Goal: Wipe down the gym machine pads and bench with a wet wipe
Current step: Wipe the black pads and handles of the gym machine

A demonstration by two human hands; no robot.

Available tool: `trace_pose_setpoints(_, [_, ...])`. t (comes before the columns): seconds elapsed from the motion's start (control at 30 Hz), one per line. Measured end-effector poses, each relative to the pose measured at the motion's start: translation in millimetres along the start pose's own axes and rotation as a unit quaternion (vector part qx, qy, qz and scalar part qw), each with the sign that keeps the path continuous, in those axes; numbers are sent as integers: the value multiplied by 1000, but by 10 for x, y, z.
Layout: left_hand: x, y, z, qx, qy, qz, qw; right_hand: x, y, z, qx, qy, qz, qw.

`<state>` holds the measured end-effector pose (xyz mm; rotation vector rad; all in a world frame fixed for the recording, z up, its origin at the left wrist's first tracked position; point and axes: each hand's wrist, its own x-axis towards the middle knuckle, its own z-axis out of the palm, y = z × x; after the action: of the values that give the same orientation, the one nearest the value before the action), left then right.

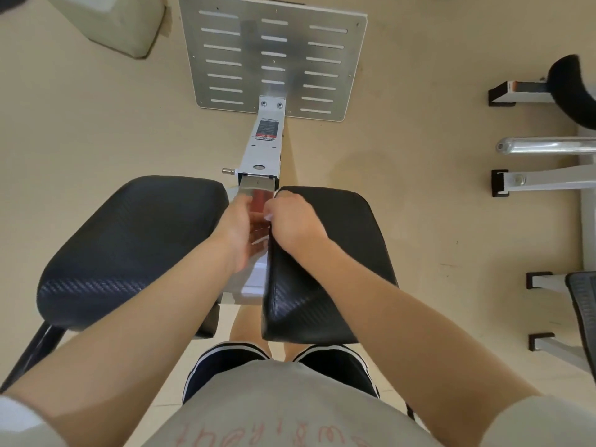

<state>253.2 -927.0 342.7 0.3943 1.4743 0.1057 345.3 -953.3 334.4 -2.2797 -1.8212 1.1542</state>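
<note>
Two black padded cushions sit side by side below me, the left pad (135, 243) and the right pad (329, 266), with a white metal beam (263, 146) running between them. My left hand (240, 233) hovers over the gap and holds a glossy, blurred wet wipe packet (258, 201) with a red patch. My right hand (292, 219) is fisted at the inner edge of the right pad. Its fingers pinch a small white bit of wet wipe (267, 216) at the packet.
A slotted metal foot plate (274, 56) lies ahead on the beige floor. White machine frames with black feet (503, 95), a chrome bar (545, 146) and a black roller pad (574, 88) stand at the right. A pale block (113, 21) sits at the top left.
</note>
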Motion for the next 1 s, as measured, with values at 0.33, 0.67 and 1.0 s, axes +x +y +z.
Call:
trace_pose_setpoints(0.33, [-317,-213,67,158,-15,75,985,-384,1074,-349,59,65,209,974])
trace_pose_setpoints(0.67, [-284,-282,15,-15,-11,44,999,-450,175,-49,25,35,-17,999])
trace_pose_setpoints(1.0, [-420,-439,130,28,-26,57,998,-747,1178,-374,68,85,191,976])
